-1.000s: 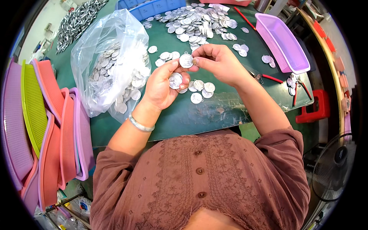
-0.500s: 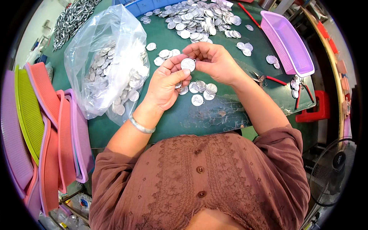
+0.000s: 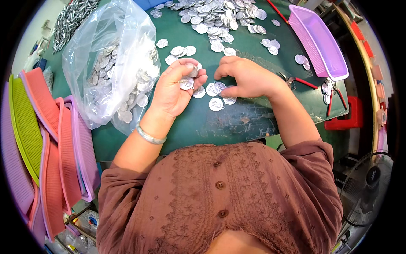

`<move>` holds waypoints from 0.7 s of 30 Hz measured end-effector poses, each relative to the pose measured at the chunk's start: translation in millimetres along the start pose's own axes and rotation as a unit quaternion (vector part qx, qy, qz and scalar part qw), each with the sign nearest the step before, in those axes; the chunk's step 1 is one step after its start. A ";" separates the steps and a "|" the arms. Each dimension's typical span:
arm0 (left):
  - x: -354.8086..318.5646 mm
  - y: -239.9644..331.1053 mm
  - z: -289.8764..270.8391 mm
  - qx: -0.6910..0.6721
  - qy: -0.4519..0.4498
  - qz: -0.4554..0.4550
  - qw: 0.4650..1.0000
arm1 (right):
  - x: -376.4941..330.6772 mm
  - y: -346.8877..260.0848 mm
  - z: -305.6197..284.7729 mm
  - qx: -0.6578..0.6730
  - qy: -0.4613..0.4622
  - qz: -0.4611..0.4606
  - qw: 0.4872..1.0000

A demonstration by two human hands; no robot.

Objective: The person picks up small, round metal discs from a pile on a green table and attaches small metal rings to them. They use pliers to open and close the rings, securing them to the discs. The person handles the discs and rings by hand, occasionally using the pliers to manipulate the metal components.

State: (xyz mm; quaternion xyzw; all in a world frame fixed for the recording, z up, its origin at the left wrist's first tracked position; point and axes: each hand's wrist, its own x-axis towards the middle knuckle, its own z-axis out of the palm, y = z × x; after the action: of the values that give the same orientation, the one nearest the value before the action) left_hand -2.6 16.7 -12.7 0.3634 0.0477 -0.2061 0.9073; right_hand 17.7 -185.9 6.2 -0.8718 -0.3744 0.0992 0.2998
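Observation:
Round silver medals (image 3: 186,83) with small loops rest in my left hand (image 3: 173,86), its fingers curled round them and its palm turned partly up. My right hand (image 3: 249,78) is over a small cluster of the same medals (image 3: 215,104) on the green table, thumb and fingertips apart. Its thumb reaches the medals; whether it presses on one I cannot tell. Just beyond my left hand lies another small group of medals (image 3: 178,51). On the left, a clear plastic bag (image 3: 80,72) holds many medals.
At the back is a large heap of medals (image 3: 207,12), with metal pieces (image 3: 72,25) at far left. Red-handled pliers (image 3: 305,83) and a purple basket (image 3: 315,46) are on the right. Stacked plastic baskets (image 3: 25,122) stand left of the table (image 3: 177,135); a fan (image 3: 368,186) stands right.
My right hand has left the medal held up between both hands and come down to the cluster on the table. My left hand has tilted back with medals in it.

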 end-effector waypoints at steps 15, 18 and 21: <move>-3.5 0.6 2.8 0.151 -0.006 -0.061 0.987 | 4.0 -4.2 0.3 0.344 0.044 0.146 0.927; -4.7 -2.8 4.8 0.184 -0.008 -0.069 0.981 | 4.0 -6.2 -0.3 0.393 0.070 0.148 0.905; -4.6 -4.2 3.3 0.193 -0.011 -0.066 0.979 | 4.0 -9.3 -1.5 0.417 0.074 0.147 0.894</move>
State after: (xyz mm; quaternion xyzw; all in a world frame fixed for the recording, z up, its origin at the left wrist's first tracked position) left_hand -8.7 13.2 -11.9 0.5258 0.0208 -0.2751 0.8046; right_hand 15.6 -178.7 13.2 -0.7169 -0.1429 0.2239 0.6446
